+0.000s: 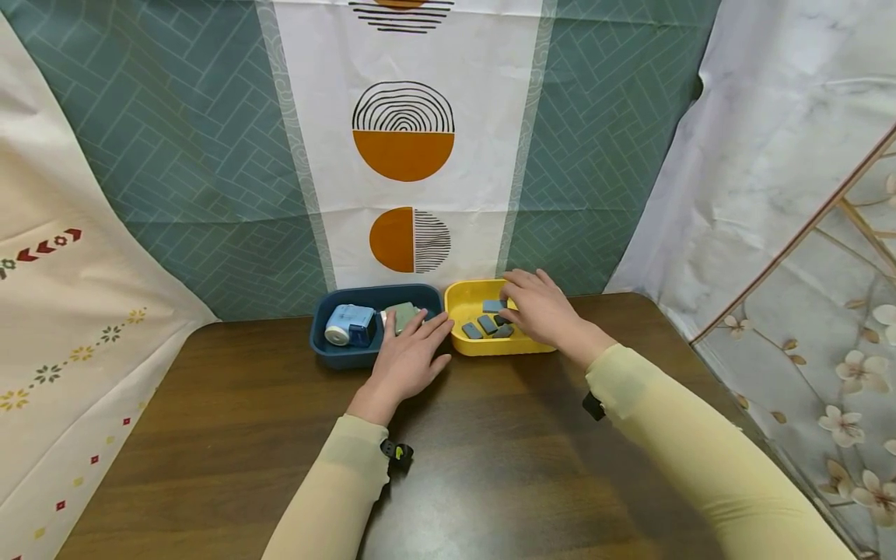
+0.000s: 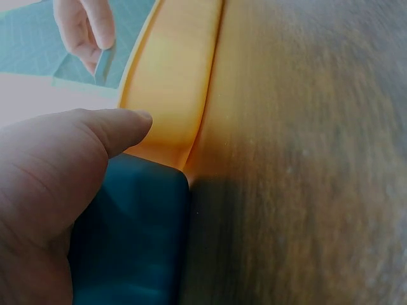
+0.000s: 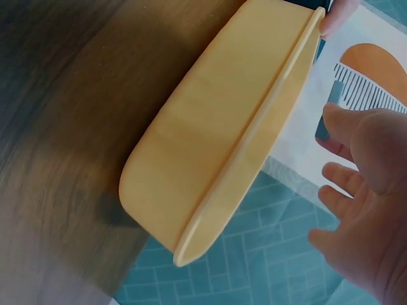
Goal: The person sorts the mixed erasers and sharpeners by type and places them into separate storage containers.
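My right hand (image 1: 537, 309) is over the yellow tray (image 1: 465, 292) and pinches a small flat blue-grey block (image 3: 331, 109) between thumb and fingers. Several similar dark grey-blue blocks (image 1: 487, 324) lie in that tray below it. With fingers spread, my left hand (image 1: 407, 359) reaches across the near right corner of the dark blue tray (image 1: 343, 358). Its fingertips come close to the yellow tray's left rim; whether they touch it I cannot tell. Inside the blue tray are a light blue and white package (image 1: 350, 323) and a pale green item (image 1: 400, 315), partly behind the left fingers.
Both trays stand side by side at the back of a brown wooden table (image 1: 490, 451). Right behind them hangs a patterned cloth (image 1: 409, 155). More cloth drapes the left and right sides. Dark wrist cameras (image 1: 397, 453) are strapped over pale yellow sleeves.
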`<move>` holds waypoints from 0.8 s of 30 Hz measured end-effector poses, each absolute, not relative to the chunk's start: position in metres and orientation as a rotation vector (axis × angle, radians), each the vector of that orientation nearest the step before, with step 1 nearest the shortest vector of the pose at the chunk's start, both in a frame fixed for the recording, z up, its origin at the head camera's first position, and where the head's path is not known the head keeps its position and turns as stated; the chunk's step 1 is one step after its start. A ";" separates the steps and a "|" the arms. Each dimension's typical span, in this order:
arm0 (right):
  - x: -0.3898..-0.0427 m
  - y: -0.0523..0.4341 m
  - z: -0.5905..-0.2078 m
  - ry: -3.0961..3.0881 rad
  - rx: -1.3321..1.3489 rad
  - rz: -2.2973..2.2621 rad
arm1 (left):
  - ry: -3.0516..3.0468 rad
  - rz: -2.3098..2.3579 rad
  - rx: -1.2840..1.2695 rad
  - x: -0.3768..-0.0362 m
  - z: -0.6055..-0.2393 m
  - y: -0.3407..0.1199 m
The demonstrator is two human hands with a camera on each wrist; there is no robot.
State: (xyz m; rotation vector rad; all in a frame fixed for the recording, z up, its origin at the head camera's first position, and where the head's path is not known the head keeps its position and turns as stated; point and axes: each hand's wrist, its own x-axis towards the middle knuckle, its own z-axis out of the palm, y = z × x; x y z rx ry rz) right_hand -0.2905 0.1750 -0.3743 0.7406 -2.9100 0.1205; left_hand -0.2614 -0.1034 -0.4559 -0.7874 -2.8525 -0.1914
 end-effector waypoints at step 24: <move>-0.312 0.145 -0.379 -2.942 0.695 0.099 | -2.863 -0.178 -0.778 -0.261 -0.454 -0.103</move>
